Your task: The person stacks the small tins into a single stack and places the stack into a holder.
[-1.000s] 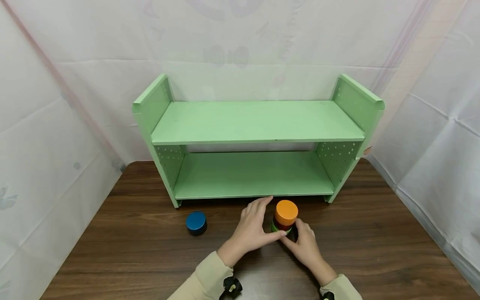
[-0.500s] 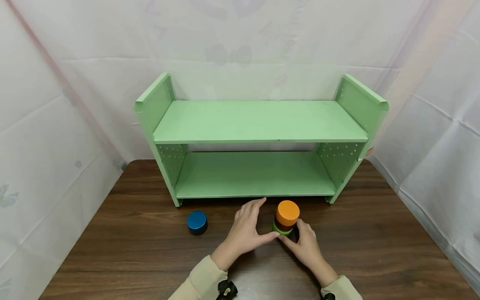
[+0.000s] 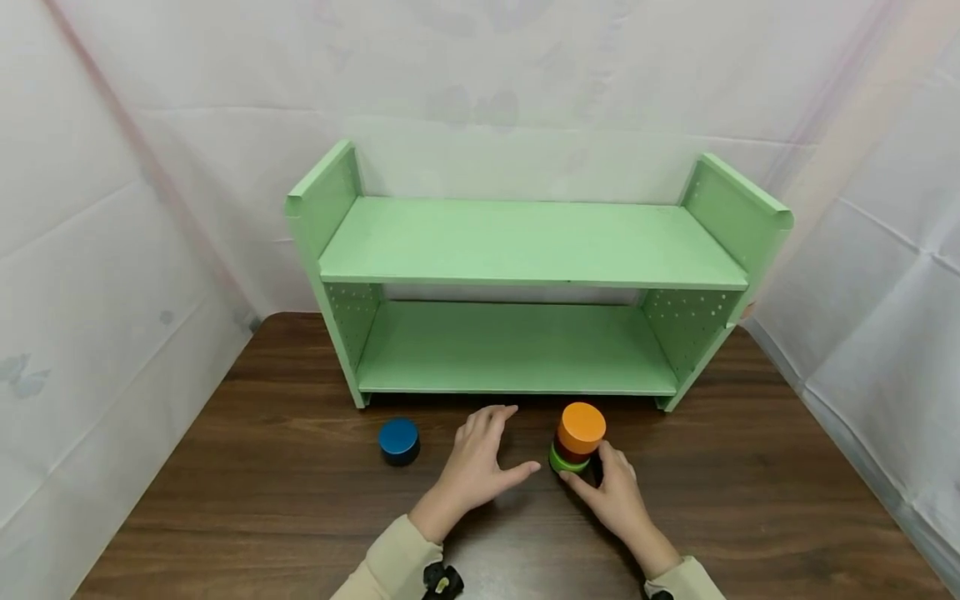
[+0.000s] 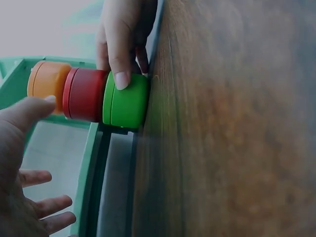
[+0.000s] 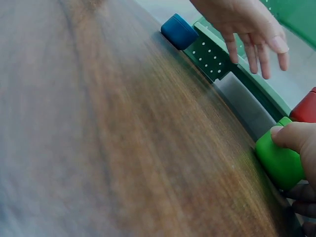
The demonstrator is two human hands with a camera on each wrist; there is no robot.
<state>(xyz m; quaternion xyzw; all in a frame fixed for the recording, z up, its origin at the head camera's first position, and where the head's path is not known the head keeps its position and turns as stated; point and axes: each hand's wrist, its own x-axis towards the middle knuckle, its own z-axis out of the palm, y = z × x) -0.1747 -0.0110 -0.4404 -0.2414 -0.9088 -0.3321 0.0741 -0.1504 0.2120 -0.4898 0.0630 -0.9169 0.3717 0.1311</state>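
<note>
Three small round lidded tins stand stacked on the table: a green tin at the bottom, a red tin in the middle and an orange tin on top. My right hand grips the green tin, its thumb on the near side and its fingers round the right side. To the left of the stack, my left hand holds nothing; its fingers are spread and it stands apart from the tins. A blue tin sits alone on the table, farther left of that hand.
A pale green two-tier shelf stands behind the tins, near the back of the dark wood table. White cloth hangs behind and on both sides. Nothing is seen on either tier.
My left hand has drawn away from the stack toward the left. The right hand keeps its place at the green tin. The head view has shifted slightly.
</note>
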